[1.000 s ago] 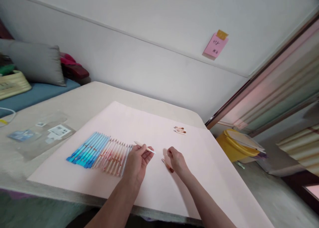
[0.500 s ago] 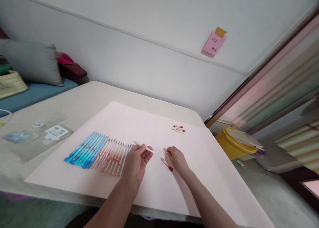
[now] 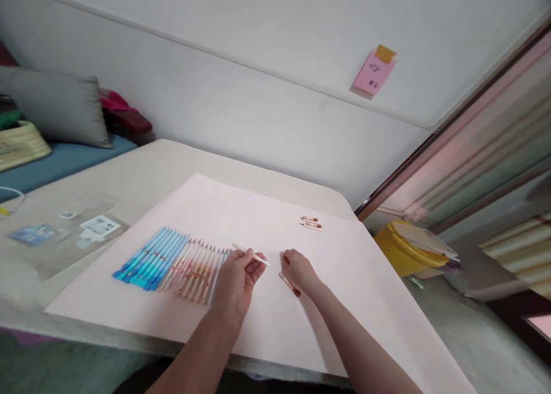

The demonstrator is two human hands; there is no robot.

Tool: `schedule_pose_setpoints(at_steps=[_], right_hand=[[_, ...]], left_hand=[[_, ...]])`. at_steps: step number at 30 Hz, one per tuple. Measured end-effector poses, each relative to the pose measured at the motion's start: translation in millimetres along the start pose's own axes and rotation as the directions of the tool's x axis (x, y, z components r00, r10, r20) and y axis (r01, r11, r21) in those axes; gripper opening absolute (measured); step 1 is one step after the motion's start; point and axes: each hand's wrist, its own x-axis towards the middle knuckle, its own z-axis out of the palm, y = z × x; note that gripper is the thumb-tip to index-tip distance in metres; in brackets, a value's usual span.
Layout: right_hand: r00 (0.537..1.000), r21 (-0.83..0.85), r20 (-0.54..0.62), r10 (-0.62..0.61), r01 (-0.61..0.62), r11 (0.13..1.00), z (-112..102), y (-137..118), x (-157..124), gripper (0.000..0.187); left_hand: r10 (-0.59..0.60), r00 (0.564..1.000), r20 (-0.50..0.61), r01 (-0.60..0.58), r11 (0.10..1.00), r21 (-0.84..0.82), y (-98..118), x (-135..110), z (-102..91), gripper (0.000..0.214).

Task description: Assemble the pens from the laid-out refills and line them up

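Note:
My left hand [image 3: 241, 276] is closed around a slim white pen [image 3: 258, 258], its pointed pale end showing past the thumb and the other tip past the fingers. To the right, my right hand [image 3: 298, 267] hovers just over the paper with fingers pinched; what they hold, if anything, is hidden. Partly beneath that hand lies a short cream-and-brown pen piece [image 3: 291, 285]. Left of my left hand runs a row of pens, with blue pens [image 3: 150, 259] first and cream-and-brown pens [image 3: 196, 270] beside them; the row's right end is partly behind the hand.
Small brown-ended pen pieces [image 3: 310, 222] lie farther back on the pale pink sheet [image 3: 241, 210]. Clear plastic packaging [image 3: 81, 227] rests on the table's left. A wall stands behind, bearing a pink note [image 3: 373, 75]. A yellow bin [image 3: 398, 247] is on the floor right.
My right hand has shifted slightly left, closer to the white pen, and now covers part of the short pen piece. My left hand keeps its hold on the pen.

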Motion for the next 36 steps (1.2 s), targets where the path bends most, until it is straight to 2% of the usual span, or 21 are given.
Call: schedule_pose_setpoints(at_steps=[5,10,14,20,30,36], right_hand=[[0.997,0.057,-0.012,-0.082,0.082,0.995,-2,0,2,0.019],[0.994,0.132,-0.022,-0.111,0.113,0.985,-1,0,4,0.019],[0.984,0.184,-0.058,-0.168,0.176,0.967,-3,-6,-9,0.017],[0.960,0.160,-0.153,-0.233,0.257,0.953,3,-16,-29,0.016],[0.955,0.110,-0.229,-0.190,0.219,0.969,17,-3,-34,0.017],[0.957,0.078,-0.242,-0.161,0.185,0.980,18,-7,-34,0.011]], left_hand=[[-0.002,1.000,0.003,0.002,1.000,0.009,-1,-2,-0.2,0.013],[-0.002,1.000,-0.003,0.002,1.000,0.010,0,-3,0.5,0.014],[-0.007,1.000,-0.006,0.007,1.000,0.006,0,-1,0.4,0.014],[-0.011,1.000,-0.012,0.011,1.000,0.001,-1,-1,-0.2,0.014],[-0.011,1.000,-0.022,0.011,1.000,0.001,-1,0,0.1,0.013],[-0.005,1.000,0.009,0.005,1.000,0.005,1,-3,0.7,0.013]])
